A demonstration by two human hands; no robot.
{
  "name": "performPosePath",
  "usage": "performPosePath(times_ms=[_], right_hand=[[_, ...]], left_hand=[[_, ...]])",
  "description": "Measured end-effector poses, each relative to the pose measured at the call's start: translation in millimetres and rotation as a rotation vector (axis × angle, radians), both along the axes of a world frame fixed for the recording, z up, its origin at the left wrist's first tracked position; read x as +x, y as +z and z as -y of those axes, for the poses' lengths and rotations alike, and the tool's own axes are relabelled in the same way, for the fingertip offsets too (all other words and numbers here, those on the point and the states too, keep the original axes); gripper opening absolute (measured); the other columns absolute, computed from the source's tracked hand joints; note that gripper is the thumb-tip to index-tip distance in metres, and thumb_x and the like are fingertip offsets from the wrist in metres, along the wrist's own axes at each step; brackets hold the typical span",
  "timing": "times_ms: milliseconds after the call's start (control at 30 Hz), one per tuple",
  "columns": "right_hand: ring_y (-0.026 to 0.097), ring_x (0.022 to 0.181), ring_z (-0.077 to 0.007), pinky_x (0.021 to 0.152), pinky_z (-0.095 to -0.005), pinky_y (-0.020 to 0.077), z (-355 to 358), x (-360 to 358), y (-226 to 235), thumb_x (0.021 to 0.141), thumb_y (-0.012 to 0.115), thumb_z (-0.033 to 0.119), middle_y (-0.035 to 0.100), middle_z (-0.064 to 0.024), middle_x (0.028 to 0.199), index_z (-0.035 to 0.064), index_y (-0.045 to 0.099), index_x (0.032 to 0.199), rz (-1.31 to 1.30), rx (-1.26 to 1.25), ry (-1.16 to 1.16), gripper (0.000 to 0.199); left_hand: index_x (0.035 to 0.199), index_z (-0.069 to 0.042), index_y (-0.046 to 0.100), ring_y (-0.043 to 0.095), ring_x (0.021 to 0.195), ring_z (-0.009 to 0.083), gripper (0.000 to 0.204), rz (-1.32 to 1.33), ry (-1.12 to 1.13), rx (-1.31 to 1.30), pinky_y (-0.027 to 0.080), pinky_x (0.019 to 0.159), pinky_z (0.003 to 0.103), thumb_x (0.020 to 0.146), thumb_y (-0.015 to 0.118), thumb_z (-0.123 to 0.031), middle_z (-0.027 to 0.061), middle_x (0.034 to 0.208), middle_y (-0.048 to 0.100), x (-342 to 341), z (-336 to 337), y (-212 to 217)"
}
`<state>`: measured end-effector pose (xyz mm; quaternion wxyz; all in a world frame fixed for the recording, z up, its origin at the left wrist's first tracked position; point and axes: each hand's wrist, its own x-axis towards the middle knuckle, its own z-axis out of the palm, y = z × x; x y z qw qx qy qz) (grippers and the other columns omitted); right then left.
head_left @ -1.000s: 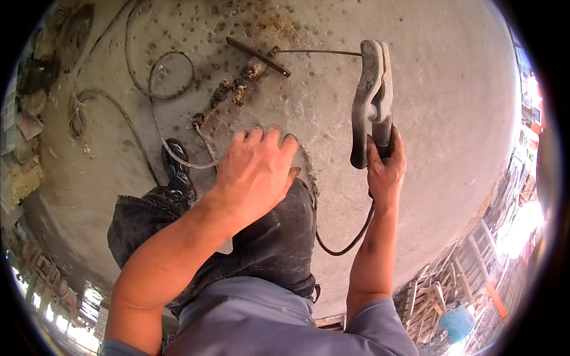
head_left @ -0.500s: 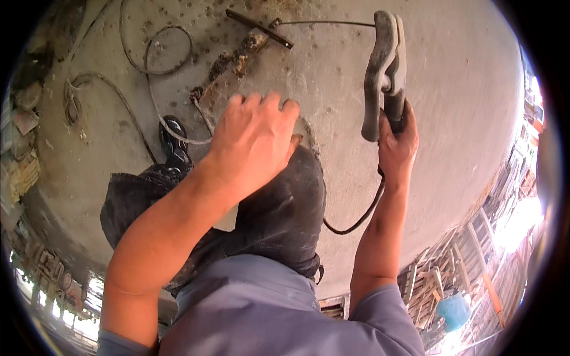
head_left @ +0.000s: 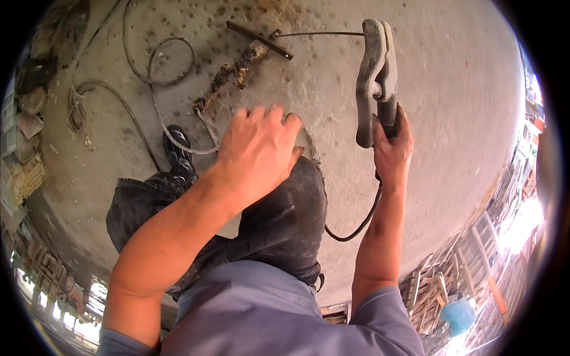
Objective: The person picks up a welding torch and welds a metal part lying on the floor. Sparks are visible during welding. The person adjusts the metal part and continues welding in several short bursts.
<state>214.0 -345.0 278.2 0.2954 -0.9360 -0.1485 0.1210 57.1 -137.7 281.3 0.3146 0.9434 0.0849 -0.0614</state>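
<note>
A grey welding electrode holder (head_left: 370, 77) stands out from my right hand (head_left: 393, 139), which is closed round its dark handle. From its jaws a thin welding rod (head_left: 323, 34) runs left to a rusty metal piece with a flat crossbar (head_left: 260, 40). My left hand (head_left: 261, 139) is over my bent knee (head_left: 291, 196), back of the hand up. Its fingers bend downward and the thumb stands apart. Nothing shows in it, though the palm is hidden. A dark cable (head_left: 350, 238) hangs in a loop below the holder.
The broad grey surface (head_left: 451, 148) under me curves away and is pitted near the metal piece. A loose cable (head_left: 127, 110) coils at the left by my black boot (head_left: 177, 151). Piled wood (head_left: 433, 291) and a blue container (head_left: 457, 314) lie beyond the lower right edge.
The electrode holder and my right hand have shifted slightly left. The surroundings sit a little lower in the picture. My left hand keeps its pose.
</note>
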Motion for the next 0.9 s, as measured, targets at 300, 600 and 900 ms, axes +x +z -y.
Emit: performPosePath(times_ms=[300,600,900], right_hand=[[0.07,0.093,-0.0264,0.083,-0.0358,0.0523,0,5,-1,0.087,0.073,0.019,0.07,-0.0166,0.102,-0.0009,0.053,0.133,0.008,0.018,0.021,0.055],[0.07,0.089,-0.0273,0.08,-0.0364,0.0521,-9,3,8,0.087,0.072,0.02,0.07,-0.0196,0.099,-0.0036,0.052,0.133,-0.032,-0.029,0.011,0.055],[0.07,0.091,-0.0291,0.081,-0.0375,0.0518,-7,2,9,0.087,0.072,0.023,0.07,-0.0197,0.1,0.001,0.052,0.136,-0.05,-0.057,-0.015,0.058]], left_hand=[[0.1,-0.005,0.065,0.061,0.088,0.0325,0.035,-0.048,0.024,0.0,0.048,0.077,0.043,0.079,0.079,-0.029,0.0136,0.094,0.059,0,-1,6],[0.102,-0.004,0.064,0.061,0.09,0.0318,0.035,-0.071,0.013,-0.012,0.047,0.08,0.042,0.081,0.076,-0.029,0.0145,0.099,0.06,1,-7,10],[0.101,-0.003,0.063,0.063,0.092,0.0324,0.035,-0.07,0.005,-0.033,0.048,0.082,0.043,0.081,0.076,-0.028,0.0167,0.102,0.062,3,-8,11]])
